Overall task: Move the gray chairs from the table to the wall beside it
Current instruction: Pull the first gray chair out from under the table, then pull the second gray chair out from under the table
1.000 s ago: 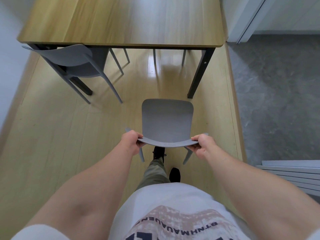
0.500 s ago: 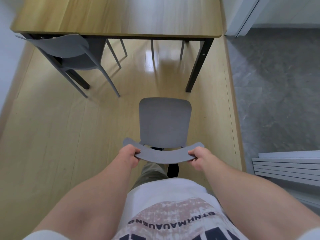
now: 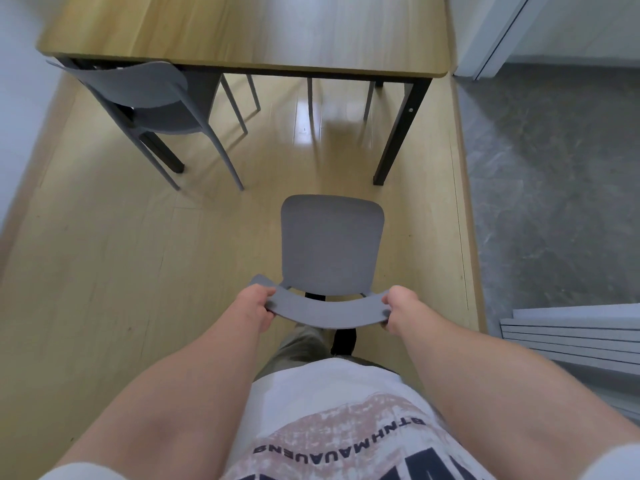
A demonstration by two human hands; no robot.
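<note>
A gray chair [image 3: 331, 244] stands in front of me, clear of the wooden table [image 3: 242, 32], its seat facing the table. My left hand [image 3: 254, 308] grips the left end of its curved backrest and my right hand [image 3: 398, 306] grips the right end. A second gray chair [image 3: 152, 98] stays tucked under the table's left corner. Legs of further chairs [image 3: 310, 98] show under the table's far side.
A pale wall [image 3: 17, 116] runs along the left side of the wood floor. Gray stone flooring [image 3: 554, 185] lies to the right, with stacked gray panels [image 3: 571, 337] at the right edge. A white door frame [image 3: 498, 36] stands at the top right.
The held chair has come back away from the table toward me, and its backrest now tips more toward my body. Both hands keep their grip.
</note>
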